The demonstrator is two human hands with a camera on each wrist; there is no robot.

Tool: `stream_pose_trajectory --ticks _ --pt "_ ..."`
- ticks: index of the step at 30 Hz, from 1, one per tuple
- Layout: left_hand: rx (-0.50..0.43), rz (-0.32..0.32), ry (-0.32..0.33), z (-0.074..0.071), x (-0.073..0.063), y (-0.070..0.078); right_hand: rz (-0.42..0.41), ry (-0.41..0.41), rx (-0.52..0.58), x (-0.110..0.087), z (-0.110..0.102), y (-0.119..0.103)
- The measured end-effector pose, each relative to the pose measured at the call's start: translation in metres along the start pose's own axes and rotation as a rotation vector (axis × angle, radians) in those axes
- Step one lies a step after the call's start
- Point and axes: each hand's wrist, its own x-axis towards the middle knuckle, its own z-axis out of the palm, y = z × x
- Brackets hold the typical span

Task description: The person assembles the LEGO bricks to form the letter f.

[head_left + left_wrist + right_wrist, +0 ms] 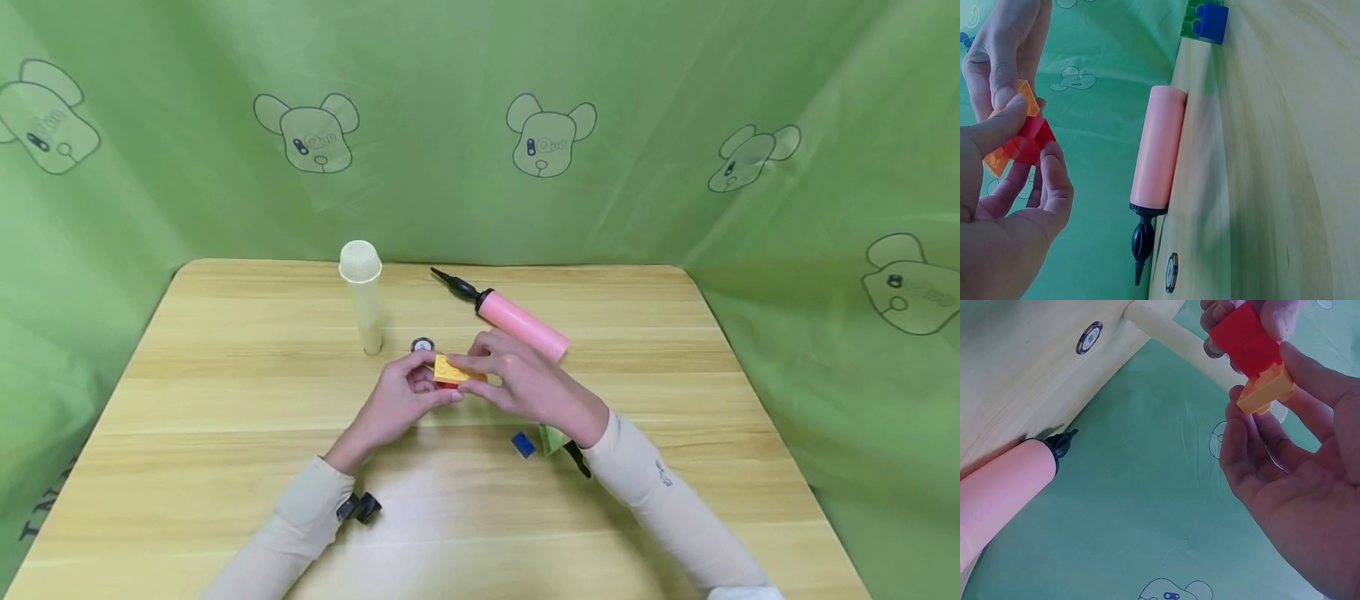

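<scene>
Orange block [447, 368] and red block [447, 387] held up off the worktop [225, 392], at about the middle of the scene. In the head view the orange one lies over the red. The right wrist view shows them meeting at an angle; cannot tell whether their studs are locked.

Left hand [393, 400]: thumb and fingers clamped on the red block, from the left. Right hand [525, 379]: thumb and fingers clamped on the orange block, from the right. Both sleeves pale, reaching in from the near side.

Just beyond the left hand, a round chip [422, 344] with a dark rim. Farther left, a whitish microphone [365, 308] stands upright, mesh head on top. Far side, right of the chip: pink pump [522, 323] lying on its side, black nozzle pointing far left.

Nearer than the right hand, a blue block [523, 444] sits just beside a green block [552, 439], which is partly hidden by the right wrist.

Green curtain [435, 208] with printed animal heads hangs behind the worktop and along both sides.
</scene>
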Motion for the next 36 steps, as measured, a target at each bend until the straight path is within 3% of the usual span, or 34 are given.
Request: stream_pose_trajectory --ticks 10,18,26,31,36 --pt "-0.027 0.029 -0.060 -0.003 -0.002 -0.007 0.012 -0.059 -0.008 0.000 0.001 0.001" --pt "0.072 0.068 -0.063 0.001 -0.002 -0.006 0.053 -0.066 0.025 -0.001 0.001 0.000" --pt "0.070 0.063 -0.047 -0.002 -0.004 -0.009 0.140 -0.070 0.053 -0.009 -0.003 0.004" --pt "0.158 0.046 -0.028 -0.006 -0.006 -0.011 0.219 -0.120 0.060 -0.022 0.000 0.014" --pt "0.354 0.039 -0.022 -0.008 -0.007 -0.016 0.230 -0.198 0.028 -0.039 0.015 0.025"
